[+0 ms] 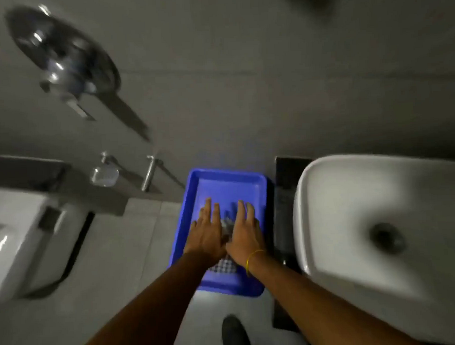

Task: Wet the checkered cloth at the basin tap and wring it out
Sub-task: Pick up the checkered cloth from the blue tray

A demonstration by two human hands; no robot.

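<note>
The checkered cloth (223,266) lies in a blue tray (223,181) on the floor, mostly covered by my hands. Flat on the cloth is my left hand (207,232), fingers spread. Beside it, my right hand (246,232) presses down the same way, a yellow band on its wrist. Only a small patch of checks shows between my wrists and a grey fold between my hands. The white basin (352,193) stands to the right of the tray, its drain (387,238) visible. The tap is out of view.
A white toilet (12,234) sits at the left. A chrome paper holder (59,57), a soap dish (104,175) and a chrome fitting (150,173) hang on the grey wall. A dark shoe (234,333) shows below the tray. A black counter edge (284,196) separates tray and basin.
</note>
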